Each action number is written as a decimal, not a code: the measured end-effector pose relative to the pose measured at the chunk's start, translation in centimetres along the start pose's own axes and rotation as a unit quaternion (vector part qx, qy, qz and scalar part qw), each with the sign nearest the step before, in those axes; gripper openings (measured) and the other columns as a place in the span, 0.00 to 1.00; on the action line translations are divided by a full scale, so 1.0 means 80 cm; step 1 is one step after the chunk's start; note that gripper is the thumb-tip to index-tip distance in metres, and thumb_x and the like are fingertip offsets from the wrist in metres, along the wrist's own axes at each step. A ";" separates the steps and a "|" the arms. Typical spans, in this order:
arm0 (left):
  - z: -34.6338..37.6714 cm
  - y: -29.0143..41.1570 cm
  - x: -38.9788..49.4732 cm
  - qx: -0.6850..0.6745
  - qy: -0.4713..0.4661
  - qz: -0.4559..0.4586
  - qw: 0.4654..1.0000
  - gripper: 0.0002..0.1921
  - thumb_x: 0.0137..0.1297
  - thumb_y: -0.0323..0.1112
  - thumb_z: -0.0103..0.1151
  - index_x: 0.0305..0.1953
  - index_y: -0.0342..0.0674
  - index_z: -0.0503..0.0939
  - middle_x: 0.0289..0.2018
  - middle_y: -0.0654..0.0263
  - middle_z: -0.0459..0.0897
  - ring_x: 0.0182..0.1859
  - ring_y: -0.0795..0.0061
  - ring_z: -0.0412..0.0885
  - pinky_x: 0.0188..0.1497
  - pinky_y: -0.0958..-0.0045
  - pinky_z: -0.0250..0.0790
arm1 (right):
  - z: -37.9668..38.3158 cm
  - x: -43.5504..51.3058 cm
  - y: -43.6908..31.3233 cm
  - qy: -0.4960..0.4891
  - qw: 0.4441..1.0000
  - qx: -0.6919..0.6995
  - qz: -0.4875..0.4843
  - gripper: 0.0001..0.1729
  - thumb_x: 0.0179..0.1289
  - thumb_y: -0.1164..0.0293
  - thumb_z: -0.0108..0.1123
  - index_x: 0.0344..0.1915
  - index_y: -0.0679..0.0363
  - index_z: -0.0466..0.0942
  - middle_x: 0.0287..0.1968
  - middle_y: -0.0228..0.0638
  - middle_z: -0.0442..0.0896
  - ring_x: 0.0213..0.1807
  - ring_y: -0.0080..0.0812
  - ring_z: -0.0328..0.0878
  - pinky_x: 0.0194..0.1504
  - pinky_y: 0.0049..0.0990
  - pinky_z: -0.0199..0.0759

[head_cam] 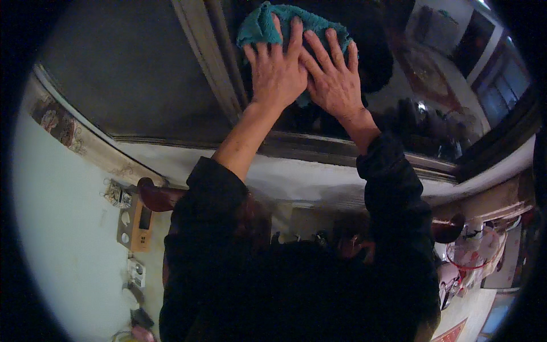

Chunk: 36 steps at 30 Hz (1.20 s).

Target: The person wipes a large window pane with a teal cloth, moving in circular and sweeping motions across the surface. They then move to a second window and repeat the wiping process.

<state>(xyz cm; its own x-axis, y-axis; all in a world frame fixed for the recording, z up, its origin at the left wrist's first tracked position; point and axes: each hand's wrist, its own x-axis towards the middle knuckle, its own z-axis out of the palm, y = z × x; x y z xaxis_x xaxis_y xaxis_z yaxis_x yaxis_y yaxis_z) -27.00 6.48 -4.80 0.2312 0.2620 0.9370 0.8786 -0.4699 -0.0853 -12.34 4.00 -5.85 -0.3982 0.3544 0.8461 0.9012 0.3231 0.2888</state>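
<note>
A teal terry cloth (311,16) lies pressed against a dark glass window pane (384,115). My left hand (277,70) bears on the cloth's left half, and a fold of the fabric covers some of its fingertips. Beside it, my right hand (335,79) is spread over the cloth's right half, its fingertips near the lower edge. The two hands touch at the thumb side. Dark sleeves cover both arms up to the forearms. The pane mirrors parts of a room.
A window frame bar (213,60) runs left of the cloth, beside a dark mesh-like panel (141,77). Below is a white sill (295,171). A dark red rounded wooden end (156,194) stands at left, near a wooden box (139,222). A red-rimmed basket (474,252) is at right.
</note>
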 end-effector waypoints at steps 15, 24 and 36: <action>0.031 0.068 -0.260 -0.099 -0.343 0.110 0.927 0.32 0.69 0.47 0.55 0.73 0.57 0.61 0.66 0.55 0.68 0.67 0.48 0.63 0.70 0.30 0.40 | -0.014 -0.295 -0.019 -0.300 0.949 0.037 0.087 0.37 0.63 0.56 0.59 0.71 0.49 0.64 0.74 0.31 0.62 0.74 0.42 0.56 0.75 0.54 0.42; 0.080 0.185 -0.033 -0.023 -0.026 0.225 0.974 0.31 0.65 0.49 0.58 0.70 0.65 0.67 0.44 0.60 0.76 0.54 0.53 0.72 0.62 0.17 0.41 | -0.100 -0.201 0.136 -0.089 0.974 -0.113 0.177 0.36 0.62 0.51 0.61 0.66 0.54 0.68 0.71 0.40 0.65 0.74 0.52 0.55 0.71 0.63 0.39; 0.143 0.283 -0.132 -0.064 -0.147 0.366 0.917 0.29 0.69 0.42 0.48 0.71 0.56 0.64 0.63 0.68 0.72 0.67 0.61 0.63 0.68 0.31 0.47 | -0.069 -0.381 0.151 -0.164 0.952 -0.047 0.255 0.40 0.64 0.63 0.60 0.69 0.73 0.57 0.71 0.64 0.55 0.74 0.69 0.47 0.73 0.57 0.42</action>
<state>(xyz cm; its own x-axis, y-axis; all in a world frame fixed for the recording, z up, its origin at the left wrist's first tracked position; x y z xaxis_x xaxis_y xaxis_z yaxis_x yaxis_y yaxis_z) -4.78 2.72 -20.47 0.8578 0.0444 0.5121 0.3924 -0.7000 -0.5966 11.62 -7.75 -25.69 0.0777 0.7035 0.7064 0.9967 -0.0385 -0.0713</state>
